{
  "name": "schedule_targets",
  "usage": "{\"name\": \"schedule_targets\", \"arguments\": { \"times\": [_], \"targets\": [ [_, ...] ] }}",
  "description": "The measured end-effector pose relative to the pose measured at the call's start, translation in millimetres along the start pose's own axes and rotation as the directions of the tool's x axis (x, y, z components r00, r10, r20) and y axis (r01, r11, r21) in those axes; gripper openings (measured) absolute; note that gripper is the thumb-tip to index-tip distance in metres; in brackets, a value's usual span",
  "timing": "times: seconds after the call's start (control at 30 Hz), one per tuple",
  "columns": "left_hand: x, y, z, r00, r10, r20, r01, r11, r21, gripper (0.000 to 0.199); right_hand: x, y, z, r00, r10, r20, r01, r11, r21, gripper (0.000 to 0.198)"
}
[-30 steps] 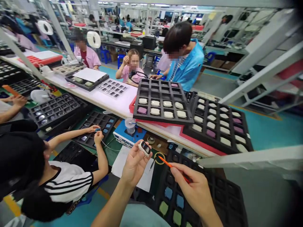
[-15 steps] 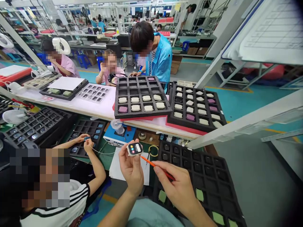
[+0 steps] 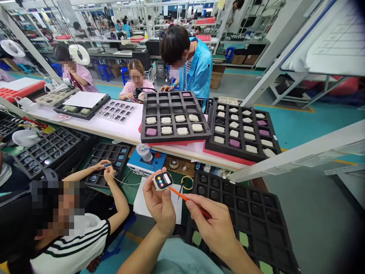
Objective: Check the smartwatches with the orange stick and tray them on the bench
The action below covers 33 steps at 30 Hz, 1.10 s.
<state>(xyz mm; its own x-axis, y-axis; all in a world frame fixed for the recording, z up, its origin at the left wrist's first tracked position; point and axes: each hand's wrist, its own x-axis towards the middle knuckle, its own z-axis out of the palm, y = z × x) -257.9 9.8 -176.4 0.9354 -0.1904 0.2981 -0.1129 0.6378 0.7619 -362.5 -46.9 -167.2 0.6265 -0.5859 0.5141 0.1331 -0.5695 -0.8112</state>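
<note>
My left hand [image 3: 159,205] is closed around a smartwatch body [image 3: 163,180] with a cream case and no strap. Its dark screen is lit, showing coloured round icons and a white box. In my right hand [image 3: 212,220] is a slim orange-red stick [image 3: 179,194], gripped like a pen. The stick's far tip meets the lower right edge of the watch case, or lies very close to it. Beneath my right forearm, a black foam tray [image 3: 262,230] holds dark-faced watch bodies at its far end and green pieces [image 3: 244,239] at its near end.
On the raised shelf are a black tray [image 3: 159,99] and another tray [image 3: 209,146] with cream and purple watch bodies. Below sit a blue box [image 3: 134,166] and white paper [image 3: 142,207]. A co-worker's arm [image 3: 119,203] is at my left; a white post [image 3: 313,150] slants at right.
The view has shifted slightly, moving the scene rightward. The watch has turned a little in my left hand. Across the shelf, a person in pink has lowered a hand from the head.
</note>
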Motion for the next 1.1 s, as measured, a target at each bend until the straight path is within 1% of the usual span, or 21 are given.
{"name": "schedule_targets", "arguments": {
  "times": [0.1,0.27,0.47,0.57,0.67,0.73,0.8,0.87,0.9,0.93,0.97,1.0,1.03,1.07,1.1],
  "targets": [
    [1.4,-1.9,-0.1,1.0,0.014,0.01,-0.014,1.0,0.019,0.039,1.3,0.2,0.3,1.0,0.006,0.001,-0.006,1.0,0.01,0.018],
    [2.5,-3.4,-0.7,0.995,0.071,0.065,-0.075,0.995,0.059,0.037,3.3,0.0,0.5,1.0,0.008,0.0,-0.008,1.0,0.018,0.018],
    [5.4,-2.5,-1.1,0.994,0.102,0.043,-0.105,0.991,0.083,0.037,4.8,0.7,0.3,1.0,0.019,-0.005,-0.019,1.0,0.018,0.018],
    [6.8,-3.2,-0.2,0.988,0.146,0.057,-0.152,0.982,0.112,0.036,5.3,0.7,0.9,1.0,0.029,-0.002,-0.029,0.999,0.022,0.018],
    [4.3,-7.4,-1.4,0.985,0.16,0.068,-0.168,0.975,0.144,0.036,6.5,0.8,2.9,0.999,0.032,0.0,-0.032,0.999,0.021,0.019],
    [3.5,-11.2,-4.6,0.978,0.187,0.093,-0.199,0.969,0.149,0.037,7.6,2.3,4.0,1.0,0.028,-0.002,-0.028,0.999,0.021,0.019],
    [11.9,-13.5,-8.5,0.956,0.249,0.155,-0.272,0.95,0.156,0.039,8.5,6.7,3.6,1.0,0.022,-0.003,-0.022,0.999,0.025,0.018],
    [39.1,-12.0,-9.2,0.906,0.331,0.264,-0.387,0.9,0.199,0.042,8.5,14.9,1.1,1.0,0.022,-0.007,-0.022,1.0,0.017,0.019],
    [61.4,-9.6,-6.7,0.867,0.361,0.344,-0.454,0.856,0.247,0.043,8.0,20.3,-0.9,0.999,0.032,-0.012,-0.032,0.999,0.009,0.02],
    [89.3,-6.2,-1.8,0.819,0.373,0.436,-0.525,0.792,0.31,0.044,7.2,26.3,-3.1,0.999,0.052,-0.013,-0.052,0.999,-0.001,0.022],
    [121.9,-2.5,5.7,0.757,0.355,0.549,-0.6,0.712,0.366,0.045,6.0,32.3,-5.2,0.997,0.081,-0.006,-0.081,0.997,-0.008,0.024],
    [157.5,1.0,15.5,0.674,0.31,0.67,-0.692,0.581,0.427,0.043,4.4,38.0,-7.0,0.993,0.12,0.003,-0.12,0.993,-0.012,0.026],
    [194.4,3.3,26.8,0.6,0.235,0.765,-0.766,0.446,0.464,0.041,2.6,43.0,-8.1,0.986,0.168,0.008,-0.168,0.986,-0.01,0.027],
    [230.6,3.9,38.9,0.542,0.114,0.832,-0.81,0.334,0.482,0.042,0.7,47.2,-8.4,0.976,0.216,0.007,-0.216,0.976,-0.001,0.029],
    [264.1,2.6,50.6,0.513,-0.004,0.858,-0.833,0.24,0.499,0.043,-1.1,50.4,-7.8,0.966,0.258,-0.002,-0.258,0.966,0.017,0.03]
  ]
}}
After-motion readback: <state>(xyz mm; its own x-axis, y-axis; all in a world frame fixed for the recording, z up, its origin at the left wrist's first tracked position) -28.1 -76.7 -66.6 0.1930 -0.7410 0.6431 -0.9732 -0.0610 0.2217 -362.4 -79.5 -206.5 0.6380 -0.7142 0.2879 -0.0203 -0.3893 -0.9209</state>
